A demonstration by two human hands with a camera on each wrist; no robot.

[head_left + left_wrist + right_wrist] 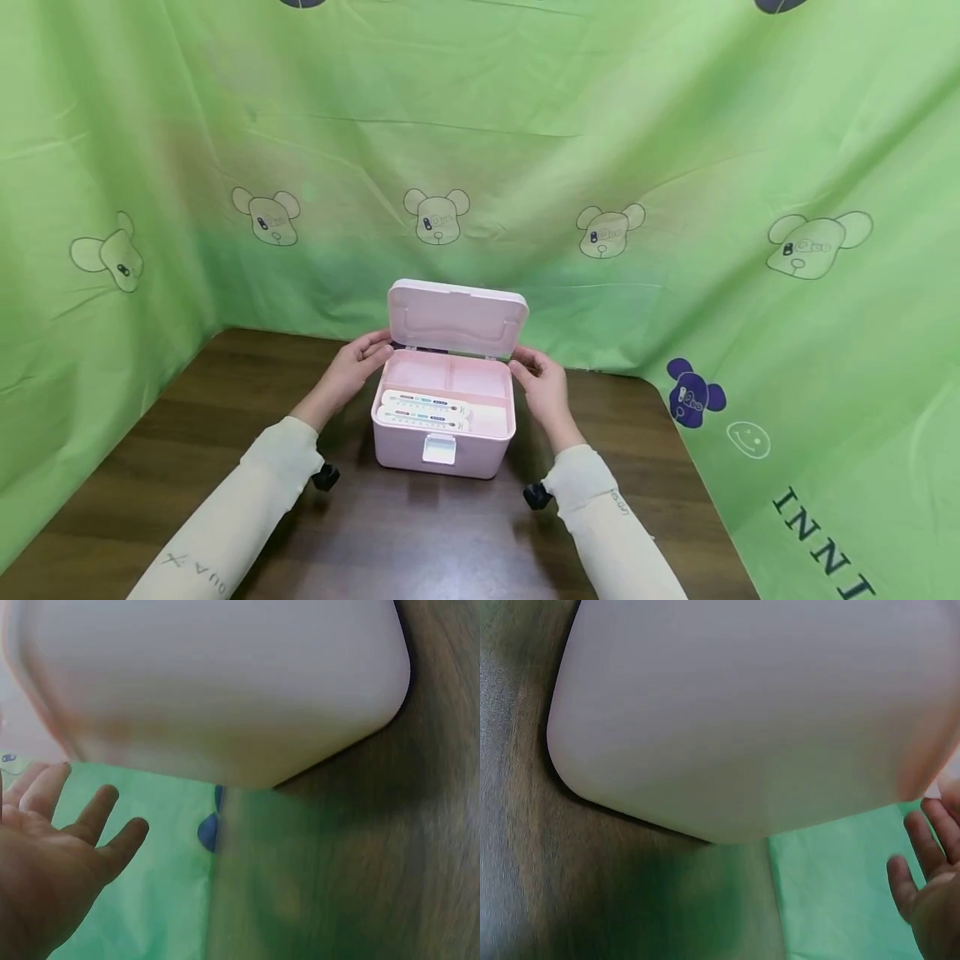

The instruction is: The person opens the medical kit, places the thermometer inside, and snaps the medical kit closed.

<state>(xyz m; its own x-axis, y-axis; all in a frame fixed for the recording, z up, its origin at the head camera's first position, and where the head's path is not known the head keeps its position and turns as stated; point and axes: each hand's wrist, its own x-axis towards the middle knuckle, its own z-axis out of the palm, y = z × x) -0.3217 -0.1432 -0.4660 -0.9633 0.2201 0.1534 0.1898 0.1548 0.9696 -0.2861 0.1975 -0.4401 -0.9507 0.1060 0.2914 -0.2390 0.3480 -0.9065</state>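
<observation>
A pink plastic storage box (468,460) stands on the table with its lid (459,318) raised at the back. Inside its top are compartments; two white flat pieces (423,419) with printed scales lie in the front one. At the box's back left corner is my left hand (356,364), its fingertips right at the rim near the hinge. My right hand (544,390) mirrors it at the back right corner. Both wrist views show the fingers spread and fairly straight beside the box wall (225,682), while the thumbs are mostly out of sight there.
The dark wooden table (442,542) runs under the box and both forearms. Close behind the box hangs a green curtain (525,167) with bear-head prints, which also encloses the left and right sides. Small black devices (326,477) sit under both wrists.
</observation>
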